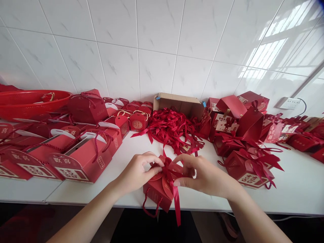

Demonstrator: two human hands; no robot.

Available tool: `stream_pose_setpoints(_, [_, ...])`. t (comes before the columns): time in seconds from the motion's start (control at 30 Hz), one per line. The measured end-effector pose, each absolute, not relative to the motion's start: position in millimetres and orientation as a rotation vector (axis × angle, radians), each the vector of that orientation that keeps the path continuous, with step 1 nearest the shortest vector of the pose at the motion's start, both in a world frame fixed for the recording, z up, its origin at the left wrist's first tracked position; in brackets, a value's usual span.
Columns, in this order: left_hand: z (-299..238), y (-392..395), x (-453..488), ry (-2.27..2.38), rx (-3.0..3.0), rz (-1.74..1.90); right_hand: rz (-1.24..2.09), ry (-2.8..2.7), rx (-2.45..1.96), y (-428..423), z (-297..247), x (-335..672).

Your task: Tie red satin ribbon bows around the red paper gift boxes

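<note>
A small red gift box (158, 194) with a twisted rope handle (152, 211) sits at the table's front edge, turned at an angle. On top of it a red satin ribbon (176, 202) is gathered into a bow or knot, one tail hanging over the front. My left hand (140, 168) pinches the ribbon at the left of the knot, thumb and forefinger pressed together. At the right, my right hand (198, 177) holds the ribbon between curled fingers and thumb. The exact shape of the knot is partly hidden by my fingers.
Behind the box lies a heap of red ribbons (172, 130), spilling from a cardboard box (178, 101). Rows of red gift boxes (81, 162) stand left, near a red basin (32, 104). Ribboned boxes (249, 168) stand right. A power strip (288, 103) is by the tiled wall.
</note>
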State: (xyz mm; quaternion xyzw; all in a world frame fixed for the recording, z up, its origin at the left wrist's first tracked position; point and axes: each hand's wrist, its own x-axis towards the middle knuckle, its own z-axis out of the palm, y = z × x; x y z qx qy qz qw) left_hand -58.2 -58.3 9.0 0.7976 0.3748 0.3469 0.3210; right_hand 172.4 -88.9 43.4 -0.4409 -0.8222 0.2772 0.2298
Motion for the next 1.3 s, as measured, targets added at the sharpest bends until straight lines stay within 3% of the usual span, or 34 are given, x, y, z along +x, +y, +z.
stream_pose_setpoints(0.33, [32.8, -59.0, -59.7, 0.899, 2.358, 0.733, 0.913, -2.172, -0.915, -57.1, 32.9, 161.9])
stream_pose_setpoints(0.53, [35.8, -53.1, -65.4, 0.886, 2.491, 0.656, 0.477, -2.420, -0.671, -61.5, 25.6, 168.6])
stream_pose_setpoints(0.77, [44.6, -50.7, -66.9, 0.964, 2.661, 0.573, 0.262, -2.572, -0.637, -66.7, 18.5, 170.1])
stream_pose_setpoints(1.3, [41.5, -48.8, -64.8, 0.955, 2.411, 0.579, 0.503, -2.435, -0.559, -63.5, 3.8, 169.8])
